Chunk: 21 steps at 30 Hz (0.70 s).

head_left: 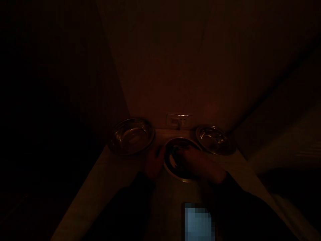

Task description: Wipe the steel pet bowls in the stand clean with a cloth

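The scene is very dark. A round metal bowl [173, 175] with a shiny rim sits in the middle of the table. At its left rim is my left hand [154, 162], its thumb and fingers bent against the edge. My right hand [198, 160] reaches over the bowl's right side, with its fingers down inside, bent together. Whatever lies in the bowl or between those fingers is lost in shadow. Dark sleeves cover both forearms.
A larger metal bowl [132, 137] stands at the back left of the pale table [87, 190], another metal bowl [213, 140] at the back right. Behind them is a wall socket [177, 119] with something plugged in. A lit, pixelated screen [198, 224] lies at the near edge.
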Motion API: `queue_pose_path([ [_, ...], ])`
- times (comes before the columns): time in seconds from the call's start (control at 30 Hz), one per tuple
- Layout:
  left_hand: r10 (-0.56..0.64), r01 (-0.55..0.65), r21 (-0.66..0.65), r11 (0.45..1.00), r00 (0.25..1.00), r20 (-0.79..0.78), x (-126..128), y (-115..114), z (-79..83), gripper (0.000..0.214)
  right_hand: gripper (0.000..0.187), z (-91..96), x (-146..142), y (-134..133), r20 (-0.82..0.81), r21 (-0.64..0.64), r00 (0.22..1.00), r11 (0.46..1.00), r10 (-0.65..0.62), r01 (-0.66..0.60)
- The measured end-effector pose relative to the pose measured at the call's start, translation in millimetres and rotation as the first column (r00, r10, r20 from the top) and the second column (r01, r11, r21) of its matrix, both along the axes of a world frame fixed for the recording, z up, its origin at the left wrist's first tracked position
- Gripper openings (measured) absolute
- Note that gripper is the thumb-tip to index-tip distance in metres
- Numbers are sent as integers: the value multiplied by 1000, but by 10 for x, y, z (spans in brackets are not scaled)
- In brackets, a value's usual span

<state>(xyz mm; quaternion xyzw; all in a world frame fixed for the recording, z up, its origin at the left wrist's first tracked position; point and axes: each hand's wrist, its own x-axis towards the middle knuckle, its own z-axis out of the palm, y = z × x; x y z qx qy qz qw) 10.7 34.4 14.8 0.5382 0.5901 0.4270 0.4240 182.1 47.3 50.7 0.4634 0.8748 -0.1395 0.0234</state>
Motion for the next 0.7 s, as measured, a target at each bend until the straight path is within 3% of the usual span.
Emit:
queue_pose_path([
  [0.1, -27, 26, 22, 999, 998, 50, -5, -27, -34, 38, 31, -9, 3, 7, 1, 13, 999, 999, -32, 32],
  [0.27, -5, -2, 44, 999, 989, 147, -8, -55, -109, 56, 33, -40, 35, 63, 3, 24, 996, 996, -91, 91],
  [0.4, -18, 20, -17, 1000, 995, 103, -33, -36, -92, 33, 31, 15, 39, 41, 9, -18, 997, 997, -80, 81],
  [0.57, -48, 49, -19, 999, 998, 37, -40, -40, -80, 38, 29, 95, -5, -39, -6, -66, 1000, 998, -15, 15],
  [0.7, -68, 69, -30, 997, 998, 6, -12, -58, -76, 40, 32, 56, -2, -16, -28, -52, 1000, 999, -11, 10],
])
